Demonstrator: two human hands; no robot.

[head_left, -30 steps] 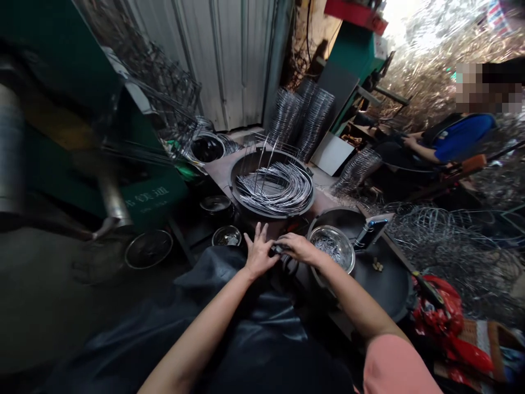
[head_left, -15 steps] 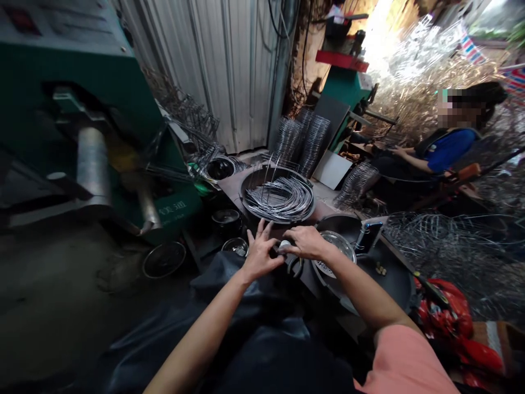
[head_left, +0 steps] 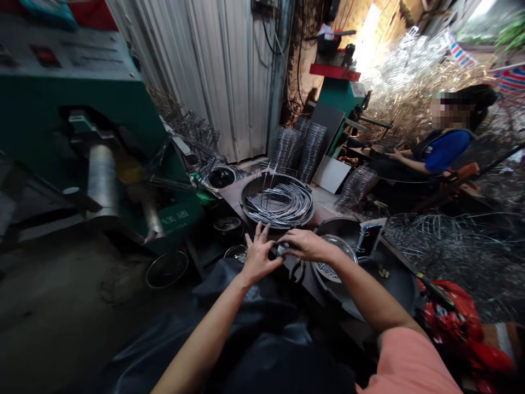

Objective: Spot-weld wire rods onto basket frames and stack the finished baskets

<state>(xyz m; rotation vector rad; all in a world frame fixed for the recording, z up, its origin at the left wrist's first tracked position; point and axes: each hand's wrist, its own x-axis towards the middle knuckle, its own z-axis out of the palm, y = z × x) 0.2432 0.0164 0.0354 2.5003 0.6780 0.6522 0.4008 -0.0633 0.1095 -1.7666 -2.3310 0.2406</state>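
Note:
My right hand pinches a small silvery metal piece over the bench. My left hand is beside it, fingers spread, thumb close to that piece and holding nothing I can see. Just below lies a black-handled tool, perhaps pliers. Ahead, a round black pan holds a curved bundle of bright steel wires. Under my right forearm stands a steel bowl with short wire pieces in it. A black apron covers my lap.
A green machine stands left, and a seated co-worker in blue works at the right. Stacked wire racks rise behind the pan. A wire heap and red bag lie right, a phone by the bowl.
The view has swung left and up, showing more of the green machine. My hands have stayed close together, and the silvery piece now shows clearly at my right fingertips.

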